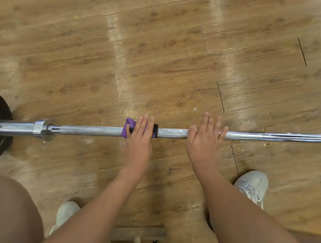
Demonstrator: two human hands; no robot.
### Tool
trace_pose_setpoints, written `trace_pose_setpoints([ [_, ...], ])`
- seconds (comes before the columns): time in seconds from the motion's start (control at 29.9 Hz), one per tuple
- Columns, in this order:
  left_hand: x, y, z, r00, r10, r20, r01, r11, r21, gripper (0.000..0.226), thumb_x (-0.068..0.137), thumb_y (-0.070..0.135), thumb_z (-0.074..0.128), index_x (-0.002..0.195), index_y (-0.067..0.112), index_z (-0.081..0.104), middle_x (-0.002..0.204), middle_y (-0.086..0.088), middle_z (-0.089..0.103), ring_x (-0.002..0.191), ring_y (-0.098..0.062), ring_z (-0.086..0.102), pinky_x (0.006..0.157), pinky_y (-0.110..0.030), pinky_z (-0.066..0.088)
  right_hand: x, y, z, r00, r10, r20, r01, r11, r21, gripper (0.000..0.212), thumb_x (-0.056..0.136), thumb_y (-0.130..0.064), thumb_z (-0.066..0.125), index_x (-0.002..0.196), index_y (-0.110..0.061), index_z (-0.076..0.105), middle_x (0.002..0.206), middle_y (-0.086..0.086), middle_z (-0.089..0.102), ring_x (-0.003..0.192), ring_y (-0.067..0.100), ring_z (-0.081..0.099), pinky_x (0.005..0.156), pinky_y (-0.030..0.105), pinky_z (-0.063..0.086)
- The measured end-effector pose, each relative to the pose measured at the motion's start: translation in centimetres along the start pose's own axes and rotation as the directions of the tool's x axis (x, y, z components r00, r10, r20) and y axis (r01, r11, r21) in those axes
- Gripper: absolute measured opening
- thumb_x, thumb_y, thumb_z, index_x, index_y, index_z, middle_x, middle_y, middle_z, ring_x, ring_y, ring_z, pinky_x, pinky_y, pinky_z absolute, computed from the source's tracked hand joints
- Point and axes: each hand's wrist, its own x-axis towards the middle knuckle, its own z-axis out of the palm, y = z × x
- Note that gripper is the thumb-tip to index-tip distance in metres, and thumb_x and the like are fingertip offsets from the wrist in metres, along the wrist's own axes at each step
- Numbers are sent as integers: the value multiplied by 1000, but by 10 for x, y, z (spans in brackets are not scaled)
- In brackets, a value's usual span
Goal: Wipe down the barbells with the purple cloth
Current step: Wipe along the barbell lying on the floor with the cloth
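Mid-wipe: L hand flat, pressing purple cloth on barbell; R hand flat, steadying. Next we'd slide cloth.

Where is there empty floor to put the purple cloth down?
Wide bare wooden floor lies beyond the barbell. A smaller bare patch lies nearer, between the weight plate and left hand. Around the shoes it is crowded.
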Motion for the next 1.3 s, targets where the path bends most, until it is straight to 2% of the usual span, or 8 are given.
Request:
trace_pose_setpoints([
  [0.07,4,1,7,996,-39,-83,37,999,-32,60,90,0,33,148,7,46,153,-12,47,144,-29,41,115,-60,33,2,-5,3,1000,18,-18,-18,1000,2,63,102,-37,33,155,-3,33,156,13,42,153,32,19,125,52,0],
  [0.17,7,23,19,963,-209,-168,186,972,-145,62,86,-6,47,147,5,47,151,-13,50,144,-29,41,118,-50,31,4,-3,4,999,11,-31,-11,1000,-6,62,102,-36,33,154,-2,35,155,13,44,152,32,21,125,51,2],
  [0.27,14,50,21,907,-390,-157,354,911,-211,59,93,1,53,150,6,43,154,-13,45,148,-29,34,120,-55,27,7,1,-1,999,-42,23,43,998,-49,63,103,-38,31,154,-2,34,155,13,43,152,32,22,125,51,5],
  [0.43,13,21,-3,962,-272,-37,266,956,-127,60,91,-5,51,150,4,42,154,-15,45,147,-28,36,118,-57,29,9,-11,-10,990,40,136,-31,997,-70,69,101,-42,17,158,-3,23,162,13,33,155,29,10,125,47,-5],
  [0.67,15,21,-10,973,-228,47,226,973,38,60,95,0,53,152,13,41,156,-9,43,149,-25,32,120,-56,18,9,1,-11,987,-36,159,47,997,-66,65,105,-42,24,158,-3,25,161,12,35,155,29,12,126,48,-1],
  [1.0,13,21,-23,963,-219,159,205,973,103,62,99,1,48,157,15,32,162,-6,34,153,-23,22,122,-55,16,8,-1,-19,962,-1,272,19,998,-64,67,105,-41,20,160,-4,16,164,12,27,156,29,3,125,47,-7],
  [1.17,11,23,-22,958,-229,171,219,973,76,60,97,-1,49,154,13,37,160,-9,36,152,-26,26,120,-60,20,8,-2,-23,945,10,327,15,997,-73,70,102,-43,14,161,-5,13,165,11,26,156,29,1,124,46,-10],
  [1.3,12,17,-25,953,-203,223,197,979,50,60,97,-3,50,153,12,38,160,-10,37,152,-26,25,118,-62,25,7,-2,-25,936,20,352,10,996,-84,66,106,-40,22,161,-6,11,166,11,24,156,30,1,124,47,-10],
])
